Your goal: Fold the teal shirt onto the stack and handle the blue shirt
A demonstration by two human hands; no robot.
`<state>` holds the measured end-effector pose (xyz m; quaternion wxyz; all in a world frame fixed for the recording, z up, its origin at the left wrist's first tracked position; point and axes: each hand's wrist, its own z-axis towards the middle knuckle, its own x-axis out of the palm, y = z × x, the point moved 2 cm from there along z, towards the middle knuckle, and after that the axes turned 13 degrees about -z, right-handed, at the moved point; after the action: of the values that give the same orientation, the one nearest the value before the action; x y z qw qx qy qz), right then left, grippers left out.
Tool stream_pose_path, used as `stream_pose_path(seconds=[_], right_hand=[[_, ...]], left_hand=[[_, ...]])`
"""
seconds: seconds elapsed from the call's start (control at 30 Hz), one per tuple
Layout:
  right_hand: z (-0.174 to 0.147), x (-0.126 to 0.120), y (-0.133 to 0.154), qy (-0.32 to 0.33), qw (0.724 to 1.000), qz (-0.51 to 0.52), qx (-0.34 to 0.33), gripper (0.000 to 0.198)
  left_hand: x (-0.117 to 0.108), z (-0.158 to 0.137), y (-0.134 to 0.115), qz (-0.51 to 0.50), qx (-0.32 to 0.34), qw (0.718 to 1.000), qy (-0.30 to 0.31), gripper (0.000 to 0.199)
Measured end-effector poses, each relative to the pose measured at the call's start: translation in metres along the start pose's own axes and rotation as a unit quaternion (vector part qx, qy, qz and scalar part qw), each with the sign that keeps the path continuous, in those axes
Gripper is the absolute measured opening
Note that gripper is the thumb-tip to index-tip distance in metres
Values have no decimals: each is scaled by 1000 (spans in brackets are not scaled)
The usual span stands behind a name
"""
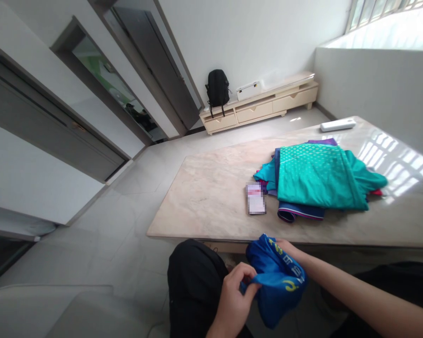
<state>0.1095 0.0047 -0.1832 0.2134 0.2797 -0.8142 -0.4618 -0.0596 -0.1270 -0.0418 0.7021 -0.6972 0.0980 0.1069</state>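
While we sit at the near edge of the worktop [211,202], we hold a blue garment [282,291] in front of that edge, over the space between our knees; from our viewpoint its upper end overlaps the edge. Our left hand [237,291] rises from below, its forearm slanting up and to the right, with the back of the hand towards us. The left grip pinches a fold of the blue fabric between thumb and forefinger, the other fingers curling in behind. Our right forearm reaches in from the lower right, stretched long towards the near edge, and our right hand [286,248] meets the far upper side of the garment. The cloth hides most of its fingers, so we cannot tell whether the right grip is spread or pressed together. Yellow and white markings run along the side of the garment nearest the right arm.

On the worktop, between the far and near edges and towards the right, we see a pile of clothes [317,178] topped by a teal piece; a rolled navy collar points to the near edge. A blurred-out phone-like object [256,199] lies just beside the pile's left side. A long white object [338,125] rests by the far-right corner.
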Motion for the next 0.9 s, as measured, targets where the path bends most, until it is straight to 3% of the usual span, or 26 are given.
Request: stream_pose_path(seconds=[0.13,0.27,0.4,0.5,0.63,0.73,0.77,0.83,0.9], right_hand=[[-8,-10,8,-49,979,-200,5,23],[-22,-19,24,-100,940,-326,-21,27],[-42,-10,53,-87,928,-346,-111,37],[-64,2,71,-57,933,-311,-173,52],[-89,15,77,-21,925,-277,-258,58],[-92,25,67,29,910,-290,-293,116],[-90,27,63,29,910,-296,-290,124],[-82,26,59,4,911,-309,-272,111],[-74,19,62,-26,904,-338,-260,82]], left_hand=[[-16,-13,-27,-31,-14,998,44,10],[-17,-11,-38,-41,-49,997,-31,21],[-7,10,-32,-133,-115,979,-101,37],[1,23,-21,-269,-160,935,-168,41],[9,30,-5,-438,-211,833,-263,40],[15,34,2,-515,-251,775,-265,33],[17,35,4,-531,-259,763,-263,30],[16,38,7,-550,-260,750,-259,24],[11,40,9,-555,-237,758,-248,20]])
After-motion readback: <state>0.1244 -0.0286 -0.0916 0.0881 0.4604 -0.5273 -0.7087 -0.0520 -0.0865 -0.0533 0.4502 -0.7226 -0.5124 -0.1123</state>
